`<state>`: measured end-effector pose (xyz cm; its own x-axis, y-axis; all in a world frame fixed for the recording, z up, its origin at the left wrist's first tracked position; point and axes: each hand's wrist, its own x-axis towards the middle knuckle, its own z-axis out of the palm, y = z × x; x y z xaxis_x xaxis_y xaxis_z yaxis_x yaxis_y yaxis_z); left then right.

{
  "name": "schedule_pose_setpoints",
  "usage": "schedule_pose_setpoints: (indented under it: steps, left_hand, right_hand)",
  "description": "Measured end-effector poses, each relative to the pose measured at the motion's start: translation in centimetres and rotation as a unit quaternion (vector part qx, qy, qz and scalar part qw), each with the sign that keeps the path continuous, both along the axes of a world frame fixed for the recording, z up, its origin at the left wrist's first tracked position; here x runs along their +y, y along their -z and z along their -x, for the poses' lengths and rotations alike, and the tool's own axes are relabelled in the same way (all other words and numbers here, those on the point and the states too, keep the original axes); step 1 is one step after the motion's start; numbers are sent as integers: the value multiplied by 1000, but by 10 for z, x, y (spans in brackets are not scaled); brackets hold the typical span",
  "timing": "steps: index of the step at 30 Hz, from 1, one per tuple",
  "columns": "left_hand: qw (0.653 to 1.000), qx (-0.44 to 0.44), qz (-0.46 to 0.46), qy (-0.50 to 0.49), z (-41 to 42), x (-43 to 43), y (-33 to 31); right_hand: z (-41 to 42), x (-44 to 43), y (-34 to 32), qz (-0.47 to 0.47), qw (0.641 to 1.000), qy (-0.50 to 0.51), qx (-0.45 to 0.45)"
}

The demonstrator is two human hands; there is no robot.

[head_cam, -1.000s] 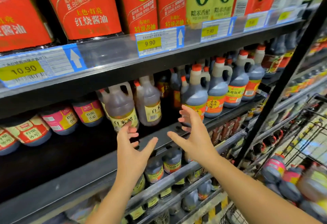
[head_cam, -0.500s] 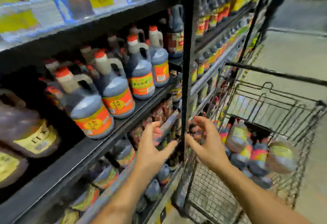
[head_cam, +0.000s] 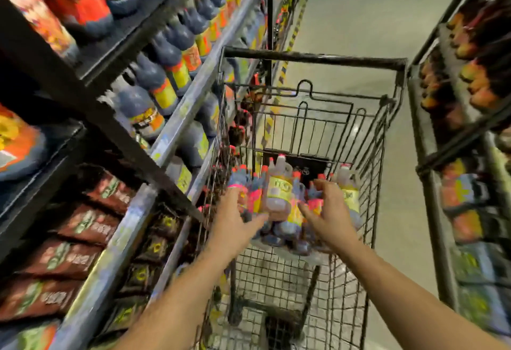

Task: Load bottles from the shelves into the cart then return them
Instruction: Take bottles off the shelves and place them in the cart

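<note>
Bottles [head_cam: 279, 192] in cart [head_cam: 315, 59], shelves [head_cam: 177, 117] left.

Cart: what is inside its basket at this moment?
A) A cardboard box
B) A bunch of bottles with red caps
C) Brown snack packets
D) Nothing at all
B: bottles with red caps and yellow or pink labels sit bunched together inside the wire cart. The left hand and the right hand reach toward them, both open.
</note>
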<state>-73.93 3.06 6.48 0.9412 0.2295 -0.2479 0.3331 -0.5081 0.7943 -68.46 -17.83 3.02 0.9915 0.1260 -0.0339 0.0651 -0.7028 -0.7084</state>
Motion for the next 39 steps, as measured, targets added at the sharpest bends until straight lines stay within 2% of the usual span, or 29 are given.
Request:
schedule_pose_setpoints:
  steps: [2, 6, 13, 16, 21, 25, 30, 39]
  left_hand:
    - [1000, 25, -14, 7, -23, -12, 21]
    - [997, 62, -42, 20, -60, -31, 58]
    - [989, 123, -55, 56, -118, -49, 108]
    - [983, 152, -81, 61, -136, -54, 121]
    - [977, 192, -85, 46, -163, -57, 139]
    - [968, 215, -119, 41, -177, -60, 151]
    - [948, 242, -207, 13, -184, -71, 156]
    - [968, 204, -141, -34, -147, -60, 144]
  right_hand:
    - [-19, -16, 16, 33, 998, 37, 33]
    - [-52, -39, 44, 179, 975, 99, 87]
    - [-97, -48, 89, 344, 922, 83, 156]
    - [-110, -48, 108, 335, 914, 76, 214]
    - [-123, -53, 120, 260, 919, 132, 265]
    - [-126, -53, 124, 247, 914, 154, 283]
    - [-125, -51, 124, 232, 914, 175, 284]
    - [-115, -48, 115, 235, 923, 174, 252]
